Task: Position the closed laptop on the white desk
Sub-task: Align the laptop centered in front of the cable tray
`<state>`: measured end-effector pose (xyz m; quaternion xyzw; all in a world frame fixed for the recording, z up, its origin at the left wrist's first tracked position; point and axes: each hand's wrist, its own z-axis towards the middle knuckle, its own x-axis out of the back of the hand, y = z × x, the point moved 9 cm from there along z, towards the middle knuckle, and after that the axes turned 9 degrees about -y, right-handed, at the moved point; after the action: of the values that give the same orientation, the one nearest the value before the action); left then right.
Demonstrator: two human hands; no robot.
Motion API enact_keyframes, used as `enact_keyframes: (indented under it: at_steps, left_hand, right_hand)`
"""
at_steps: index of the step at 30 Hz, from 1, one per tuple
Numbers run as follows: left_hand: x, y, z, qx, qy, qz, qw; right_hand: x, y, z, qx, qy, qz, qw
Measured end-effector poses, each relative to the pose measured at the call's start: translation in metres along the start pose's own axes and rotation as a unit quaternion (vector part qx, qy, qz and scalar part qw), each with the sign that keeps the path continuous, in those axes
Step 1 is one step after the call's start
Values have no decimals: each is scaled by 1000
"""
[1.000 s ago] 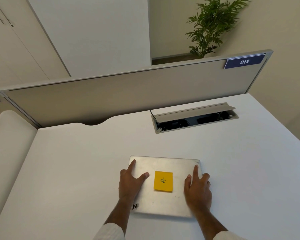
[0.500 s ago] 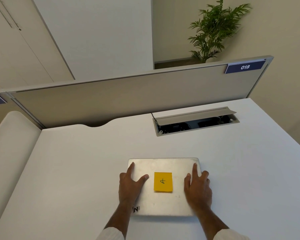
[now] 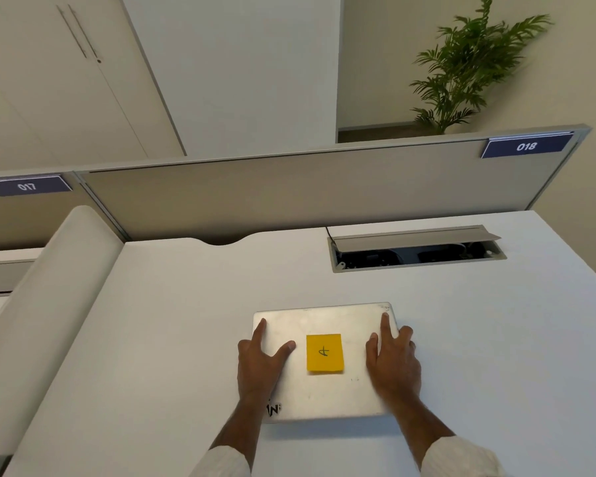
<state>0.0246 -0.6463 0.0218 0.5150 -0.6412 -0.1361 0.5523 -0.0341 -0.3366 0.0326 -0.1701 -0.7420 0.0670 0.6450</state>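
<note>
A closed silver laptop point(image 3: 327, 394) lies flat on the white desk point(image 3: 172, 325), near its front middle. A yellow sticky note point(image 3: 325, 352) with a hand-drawn mark sits on the centre of the lid. My left hand point(image 3: 258, 364) lies flat on the lid's left part, fingers spread, outer fingers over the left edge. My right hand point(image 3: 393, 359) lies flat on the right part, index finger stretched toward the far right corner. Both palms press on the lid; neither hand is curled around it.
An open cable hatch point(image 3: 417, 247) with a raised grey flap is set into the desk behind the laptop. A grey divider panel point(image 3: 307, 194) labelled 018 closes the far edge. A rounded white partition point(image 3: 59, 290) borders the left side. A potted plant point(image 3: 461, 70) stands beyond.
The laptop has turned slightly under my hands, its edges now squarer to the desk. My head has tilted up, so the divider and the 017 label show more.
</note>
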Motion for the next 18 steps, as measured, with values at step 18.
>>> enact_keyframes:
  at_steps: [18]
  left_hand:
    - [-18, -18, 18, -6, -53, 163, 985]
  right_hand:
    - [-27, -1, 18, 18, -51, -25, 998]
